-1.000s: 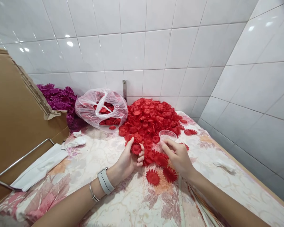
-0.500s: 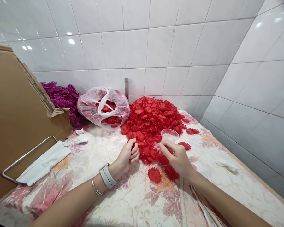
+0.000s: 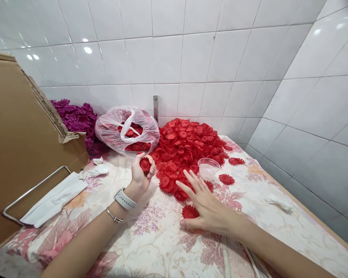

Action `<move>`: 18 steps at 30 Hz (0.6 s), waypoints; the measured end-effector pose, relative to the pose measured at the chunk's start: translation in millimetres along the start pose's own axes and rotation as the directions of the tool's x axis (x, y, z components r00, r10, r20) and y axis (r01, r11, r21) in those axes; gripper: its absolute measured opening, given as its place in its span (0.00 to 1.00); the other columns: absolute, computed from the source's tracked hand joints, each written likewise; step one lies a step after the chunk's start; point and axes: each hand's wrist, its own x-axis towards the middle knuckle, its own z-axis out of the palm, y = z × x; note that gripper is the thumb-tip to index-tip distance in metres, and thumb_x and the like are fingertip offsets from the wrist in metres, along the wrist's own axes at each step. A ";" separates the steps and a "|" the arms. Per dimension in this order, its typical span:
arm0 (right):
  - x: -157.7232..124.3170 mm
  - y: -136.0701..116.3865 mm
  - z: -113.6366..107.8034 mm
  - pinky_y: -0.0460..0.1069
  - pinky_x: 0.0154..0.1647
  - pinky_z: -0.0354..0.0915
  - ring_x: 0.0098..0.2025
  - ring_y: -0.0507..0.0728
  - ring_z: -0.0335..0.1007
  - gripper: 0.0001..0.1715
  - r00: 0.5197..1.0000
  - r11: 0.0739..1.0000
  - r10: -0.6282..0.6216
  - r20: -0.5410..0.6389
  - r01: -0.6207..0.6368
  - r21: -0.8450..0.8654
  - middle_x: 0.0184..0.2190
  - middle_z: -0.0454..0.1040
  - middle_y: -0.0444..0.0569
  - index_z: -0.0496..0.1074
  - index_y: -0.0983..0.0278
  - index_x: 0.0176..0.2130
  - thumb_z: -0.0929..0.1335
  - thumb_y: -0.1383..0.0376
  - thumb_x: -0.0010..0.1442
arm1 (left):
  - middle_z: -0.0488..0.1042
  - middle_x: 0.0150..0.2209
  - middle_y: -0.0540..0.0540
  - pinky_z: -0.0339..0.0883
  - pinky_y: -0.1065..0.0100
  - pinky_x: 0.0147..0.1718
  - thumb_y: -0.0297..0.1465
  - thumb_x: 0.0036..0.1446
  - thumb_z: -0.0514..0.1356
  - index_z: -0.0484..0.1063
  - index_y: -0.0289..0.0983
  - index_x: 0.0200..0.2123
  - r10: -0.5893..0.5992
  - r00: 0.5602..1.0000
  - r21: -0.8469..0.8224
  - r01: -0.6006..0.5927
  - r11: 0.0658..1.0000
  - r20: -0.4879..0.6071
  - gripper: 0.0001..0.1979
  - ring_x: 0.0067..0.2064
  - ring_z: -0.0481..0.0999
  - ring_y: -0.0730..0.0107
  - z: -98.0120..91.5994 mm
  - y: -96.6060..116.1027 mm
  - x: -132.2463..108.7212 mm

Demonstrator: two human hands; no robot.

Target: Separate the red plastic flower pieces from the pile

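My left hand (image 3: 141,173) is curled round a red artificial flower head (image 3: 145,165), its frilled face showing between thumb and fingers. A watch and a bracelet sit on that wrist. My right hand (image 3: 204,204), palm down with fingers spread, hovers at the front of a heap of red flower heads (image 3: 188,143). Under its thumb and forefinger lies a single red flower head (image 3: 190,212), partly covered; whether they touch I cannot tell. Just beyond the right fingers stands a clear plastic cup (image 3: 208,166).
A knotted clear bag (image 3: 110,129) of red flower heads stands left of the heap, with purple flowers (image 3: 75,119) behind it. A cardboard box (image 3: 26,154), a wire frame with white paper (image 3: 55,199) and crumpled tissue (image 3: 97,170) occupy the left. Tiled walls close off back and right.
My left hand has moved left and turned, so the red flower head in it now shows. The right hand has opened from a pinch and come lower, over the front flower heads.
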 end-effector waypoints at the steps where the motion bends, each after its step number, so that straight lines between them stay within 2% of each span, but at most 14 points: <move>1: 2.6 -1.6 5.7 0.66 0.59 0.36 0.64 0.69 0.22 0.48 0.999 0.999 0.036 0.022 -0.035 -0.017 0.65 0.32 0.56 0.45 0.58 0.62 0.65 0.46 0.50 | 0.56 0.08 0.52 0.44 0.77 0.11 0.33 0.54 0.46 0.60 0.35 0.13 0.014 1.000 -0.013 -0.014 1.000 -0.012 0.19 0.09 0.51 0.81 -1.4 3.6 2.3; 5: 27.2 -4.5 20.6 0.67 0.59 0.36 0.64 0.68 0.20 0.42 0.983 0.983 0.179 0.029 -0.178 -0.038 0.65 0.28 0.54 0.42 0.55 0.63 0.60 0.47 0.55 | 0.56 0.08 0.52 0.44 0.77 0.10 0.32 0.54 0.45 0.60 0.35 0.14 0.021 0.999 -0.055 -0.023 0.998 -0.032 0.19 0.09 0.51 0.81 -4.4 9.1 5.3; 7: 45.6 -5.1 22.8 0.69 0.57 0.39 0.64 0.69 0.22 0.41 0.970 0.970 0.243 0.027 -0.241 -0.041 0.65 0.28 0.53 0.41 0.52 0.62 0.60 0.47 0.56 | 0.56 0.08 0.52 0.44 0.77 0.10 0.32 0.54 0.44 0.60 0.35 0.14 0.017 0.999 -0.070 -0.019 0.997 -0.032 0.19 0.09 0.51 0.81 -4.3 9.3 4.2; 11: 83.5 -7.1 23.9 0.67 0.54 0.47 0.64 0.69 0.30 0.43 0.962 0.959 0.272 0.010 -0.270 -0.085 0.65 0.31 0.53 0.41 0.48 0.62 0.62 0.45 0.53 | 0.57 0.08 0.51 0.45 0.77 0.11 0.32 0.55 0.44 0.60 0.35 0.13 0.016 0.999 -0.095 -0.019 0.995 -0.031 0.20 0.09 0.52 0.81 -4.7 10.3 2.5; 14: 107.0 -7.7 23.9 0.67 0.51 0.52 0.62 0.69 0.39 0.38 0.959 0.947 0.284 -0.021 -0.284 -0.149 0.64 0.40 0.55 0.48 0.49 0.60 0.63 0.47 0.54 | 0.57 0.08 0.51 0.46 0.77 0.11 0.31 0.55 0.44 0.61 0.35 0.14 0.020 0.999 -0.109 -0.024 0.994 -0.037 0.20 0.10 0.52 0.80 -6.6 11.3 3.3; 18: 130.4 -1.6 21.4 0.62 0.47 0.60 0.54 0.65 0.56 0.27 0.950 0.913 0.300 -0.081 -0.311 -0.263 0.56 0.57 0.57 0.60 0.60 0.54 0.65 0.55 0.56 | 0.58 0.08 0.51 0.47 0.77 0.12 0.31 0.54 0.45 0.61 0.35 0.14 0.017 0.999 -0.123 -0.024 0.992 -0.051 0.18 0.10 0.53 0.81 -8.4 12.0 4.2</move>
